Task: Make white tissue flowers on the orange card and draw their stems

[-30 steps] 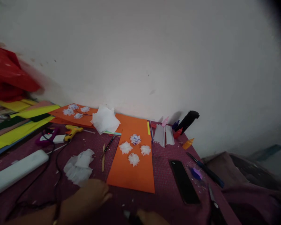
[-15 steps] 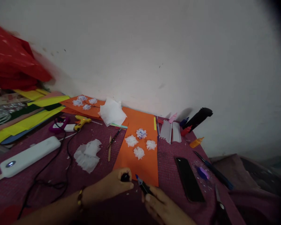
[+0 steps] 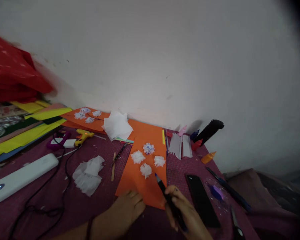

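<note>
My right hand (image 3: 183,211) grips a black marker (image 3: 172,205), its blue tip pointing up and left over the orange paper (image 3: 150,188). My left hand (image 3: 125,211) lies at the lower left edge of that sheet with its fingers curled in; whatever is inside them is hidden. Three plain white paper flowers (image 3: 146,170) and one blue-marked flower (image 3: 148,148) rest on the sheet. The marker's tip is just right of the lowest white flower, apart from it.
A phone (image 3: 202,200), scissors (image 3: 236,223) and a blue-handled tool (image 3: 230,190) lie to the right. Left are crumpled white tissue (image 3: 88,175), a yellow glue gun (image 3: 83,136), a white power strip (image 3: 22,178) and black cable (image 3: 63,186). A white wall (image 3: 150,66) stands behind.
My right hand has brought the marker up and right over the orange sheet. My left hand, which showed a black cap, has turned down onto the sheet's edge; the cap no longer shows.
</note>
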A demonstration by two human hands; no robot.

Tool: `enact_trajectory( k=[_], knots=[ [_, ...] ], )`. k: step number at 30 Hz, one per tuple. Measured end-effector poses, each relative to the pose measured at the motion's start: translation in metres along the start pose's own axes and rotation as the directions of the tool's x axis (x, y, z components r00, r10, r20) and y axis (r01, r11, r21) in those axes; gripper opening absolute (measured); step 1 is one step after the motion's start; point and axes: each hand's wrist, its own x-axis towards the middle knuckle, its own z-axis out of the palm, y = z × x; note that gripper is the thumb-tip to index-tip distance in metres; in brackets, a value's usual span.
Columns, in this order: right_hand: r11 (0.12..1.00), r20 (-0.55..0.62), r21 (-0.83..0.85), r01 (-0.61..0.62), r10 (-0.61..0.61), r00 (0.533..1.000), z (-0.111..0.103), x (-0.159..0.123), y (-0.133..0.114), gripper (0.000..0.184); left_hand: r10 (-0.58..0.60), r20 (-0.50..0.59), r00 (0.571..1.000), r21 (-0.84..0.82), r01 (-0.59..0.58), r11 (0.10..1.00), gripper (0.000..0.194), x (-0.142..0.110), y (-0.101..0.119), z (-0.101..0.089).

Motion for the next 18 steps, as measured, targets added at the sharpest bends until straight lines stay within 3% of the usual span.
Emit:
enact_trajectory(
  k=[2,8,13,18],
  knots=[
    [0.996,-0.035,0.086,0.025,-0.022,0.999,-0.008,0.003,-0.012,0.026,0.109,-0.006,0.994,0.149,-0.107,0.983,0.018,0.007,0.001,0.004],
    [0.960,-0.164,0.161,0.229,-0.202,0.966,-0.019,0.024,-0.023,0.033,0.239,-0.112,0.965,0.293,-0.198,0.935,0.008,0.033,-0.020,0.027],
    [0.957,-0.288,-0.007,0.289,-0.279,0.916,-0.015,0.060,-0.017,0.031,0.321,-0.110,0.941,0.310,-0.274,0.910,0.010,0.038,-0.030,0.030],
    [0.909,-0.440,-0.319,0.268,-0.392,0.808,-0.006,0.100,-0.014,0.035,0.342,-0.152,0.927,0.275,-0.292,0.916,0.015,0.043,-0.034,0.038]
  ],
)
